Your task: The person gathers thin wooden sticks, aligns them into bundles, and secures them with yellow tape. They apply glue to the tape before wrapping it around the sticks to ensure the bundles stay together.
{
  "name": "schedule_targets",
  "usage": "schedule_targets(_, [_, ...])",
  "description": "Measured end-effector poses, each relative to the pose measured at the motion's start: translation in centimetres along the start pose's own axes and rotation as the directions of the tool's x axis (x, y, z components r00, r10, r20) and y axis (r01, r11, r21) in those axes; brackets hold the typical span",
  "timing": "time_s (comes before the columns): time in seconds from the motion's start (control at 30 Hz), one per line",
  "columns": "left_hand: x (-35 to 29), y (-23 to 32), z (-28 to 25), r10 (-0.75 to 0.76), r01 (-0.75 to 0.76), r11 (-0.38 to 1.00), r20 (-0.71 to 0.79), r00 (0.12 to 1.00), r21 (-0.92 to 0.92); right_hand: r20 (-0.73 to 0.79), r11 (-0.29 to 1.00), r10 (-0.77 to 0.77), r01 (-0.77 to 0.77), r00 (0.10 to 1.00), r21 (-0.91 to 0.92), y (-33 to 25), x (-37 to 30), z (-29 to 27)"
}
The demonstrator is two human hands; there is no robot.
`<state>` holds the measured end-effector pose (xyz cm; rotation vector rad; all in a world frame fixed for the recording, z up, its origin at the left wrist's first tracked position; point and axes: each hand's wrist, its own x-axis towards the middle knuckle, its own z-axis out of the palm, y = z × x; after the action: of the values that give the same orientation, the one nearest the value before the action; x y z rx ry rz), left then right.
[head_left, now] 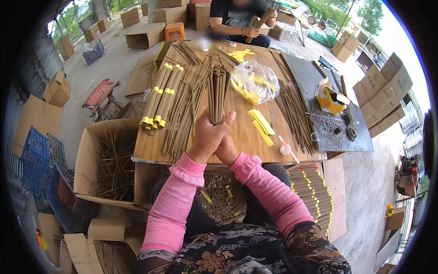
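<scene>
Above the table's near edge, a bundle of thin brown sticks (219,93) stands upright, its upper ends toward the far side. My left hand (204,137) is closed around the lower part of it, thumb up on the right. Tucked against the left one, my right hand (226,149) is closed at the bundle's foot, its fingers mostly hidden. Loose brown sticks (185,118) lie on the wooden table (237,146) to the left. Beside them are finished-looking bundles with yellow bands (160,98). Yellow paper strips (261,127) lie right of my hands.
A clear plastic bag (256,80) holds yellow strips. A small white pot with a brush (286,150) sits near the front edge. More sticks (292,109) lie to the right, by a grey board (351,141). A carton of sticks (107,128) stands left. Across the table, a person (242,23) holds sticks.
</scene>
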<state>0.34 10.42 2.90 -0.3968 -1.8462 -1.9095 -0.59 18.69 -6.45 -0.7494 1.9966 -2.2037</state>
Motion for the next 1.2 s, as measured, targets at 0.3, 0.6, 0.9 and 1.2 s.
schedule_targets(0.3, [-2.7, 2.6, -0.1, -0.044, 0.044, 0.999, -0.008, 0.999, 0.012, 0.04, 0.968, -0.158, 0.163, 0.987, -0.192, -2.5, -2.2, 1.0])
schedule_targets(0.6, [-3.2, 1.6, 1.8, -0.194, 0.192, 0.98, -0.04, 0.98, -0.052, -0.006, 0.949, -0.113, 0.106, 0.994, -0.297, -1.2, -2.7, -0.2])
schedule_targets(0.9, [-4.7, 9.7, -0.2, -0.368, 0.493, 0.608, 0.329, 0.87, -0.623, 0.408, 0.774, 0.462, -0.583, 0.787, 0.248, -14.3, -9.7, 1.1])
schedule_targets(1.2, [-5.7, 9.5, -0.5, -0.567, 0.464, 0.706, -0.034, 0.823, -0.535, 0.116, 0.86, 0.509, -0.5, 0.853, -0.102, -15.2, -14.0, 2.5])
